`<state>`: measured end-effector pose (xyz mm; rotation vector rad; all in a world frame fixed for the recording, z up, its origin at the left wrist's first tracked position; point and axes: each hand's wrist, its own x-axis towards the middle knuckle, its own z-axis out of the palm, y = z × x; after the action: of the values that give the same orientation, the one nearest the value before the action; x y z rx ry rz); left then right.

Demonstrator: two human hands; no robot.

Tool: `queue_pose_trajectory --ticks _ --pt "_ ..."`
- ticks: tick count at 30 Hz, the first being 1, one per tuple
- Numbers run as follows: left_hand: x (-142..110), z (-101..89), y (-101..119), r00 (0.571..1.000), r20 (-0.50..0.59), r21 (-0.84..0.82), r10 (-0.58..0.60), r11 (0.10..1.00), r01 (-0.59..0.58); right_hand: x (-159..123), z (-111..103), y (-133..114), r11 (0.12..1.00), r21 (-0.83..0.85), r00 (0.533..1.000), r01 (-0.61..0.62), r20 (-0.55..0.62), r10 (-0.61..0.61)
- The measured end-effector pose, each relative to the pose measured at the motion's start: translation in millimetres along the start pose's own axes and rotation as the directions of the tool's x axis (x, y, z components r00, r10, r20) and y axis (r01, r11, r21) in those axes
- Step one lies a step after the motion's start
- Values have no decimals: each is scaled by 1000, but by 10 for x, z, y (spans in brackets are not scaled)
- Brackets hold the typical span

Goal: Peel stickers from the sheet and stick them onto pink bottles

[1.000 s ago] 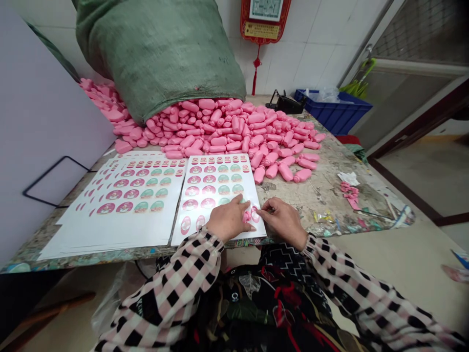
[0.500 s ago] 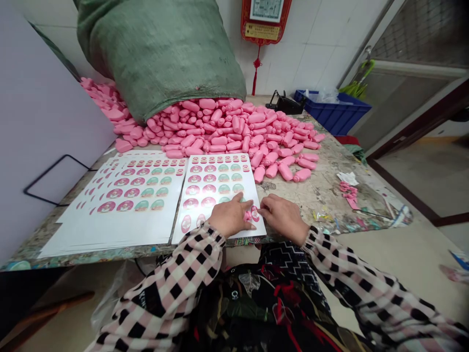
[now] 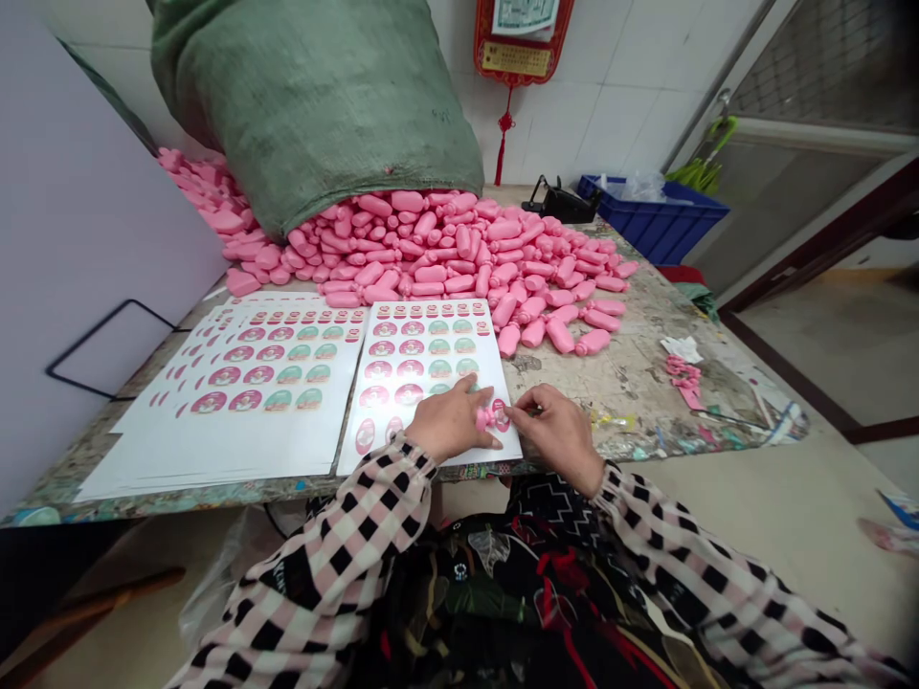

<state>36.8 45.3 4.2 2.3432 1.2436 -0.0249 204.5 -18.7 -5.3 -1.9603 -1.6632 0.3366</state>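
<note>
My left hand [image 3: 452, 419] lies over the right side of a sticker sheet [image 3: 423, 457], fingers partly spread, with a small pink plastic bottle [image 3: 482, 418] held under them. Most of that bottle is hidden by the hand. Just right of it, an oval pink sticker [image 3: 501, 410] shows near the sheet's lower right edge. My right hand [image 3: 558, 431] is closed in a pinch at the right edge of this oval sticker. Rows of pink and green stickers run across the rest of the sheet.
More sticker sheets [image 3: 244, 445] lie fanned out at left. Behind them, a big heap of pink bottles [image 3: 459, 251] spills from a green sack [image 3: 316, 105]. A blue bin [image 3: 657, 225] stands at back right. A pink cluster [image 3: 684, 378] and white scrap [image 3: 681, 349] lie at right.
My right hand has shifted slightly right and turned, still pinching at the oval sticker. More of the pink bottle shows beside my left fingers. My left hand has barely moved.
</note>
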Motion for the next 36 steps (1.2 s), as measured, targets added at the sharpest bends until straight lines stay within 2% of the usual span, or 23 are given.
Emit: queue_pose_trajectory --ticks 3,6,8,10,11,12,14,16,17,18,20,23,36 --pt "-59 37 -3 999 -38 -23 -10 1000 9 -85 0 33 992 127 996 7 -89 4" --pt "-145 81 -18 991 -129 -106 25 994 -39 -122 -4 114 967 255 976 17 -216 40" --pt "-206 105 -28 978 -206 -251 0 966 -53 -117 -21 158 945 328 965 8 -251 79" --pt "-257 115 -24 959 -265 -489 -104 871 -40 -105 -54 156 913 407 967 -11 -229 113" --pt "-277 113 -14 948 -269 -631 -171 775 -39 -100 -77 131 893 450 971 -20 -204 124" --pt "-293 107 3 940 -252 -767 -231 640 -48 -99 -100 89 870 492 976 -27 -176 130" --pt "-314 86 49 950 -149 -954 -275 294 -64 -102 -141 -34 823 567 985 -32 -121 121" --pt "-318 66 101 972 -3 -999 -234 -36 -12 -111 -158 -173 782 623 993 -29 -70 93" --pt "-315 62 124 977 58 -986 -207 -162 25 -116 -154 -234 768 640 996 -25 -49 74" --pt "-310 63 145 977 104 -964 -188 -262 52 -119 -140 -283 761 649 998 -21 -33 56" --pt "-297 80 175 974 140 -921 -179 -385 62 -119 -91 -338 772 636 999 -11 -18 29" --pt "-283 118 200 978 137 -902 -160 -427 57 -114 -4 -341 811 585 1000 9 -19 2" --pt "-282 119 234 976 114 -923 -184 -382 35 -149 63 -344 822 569 998 -2 47 -30"
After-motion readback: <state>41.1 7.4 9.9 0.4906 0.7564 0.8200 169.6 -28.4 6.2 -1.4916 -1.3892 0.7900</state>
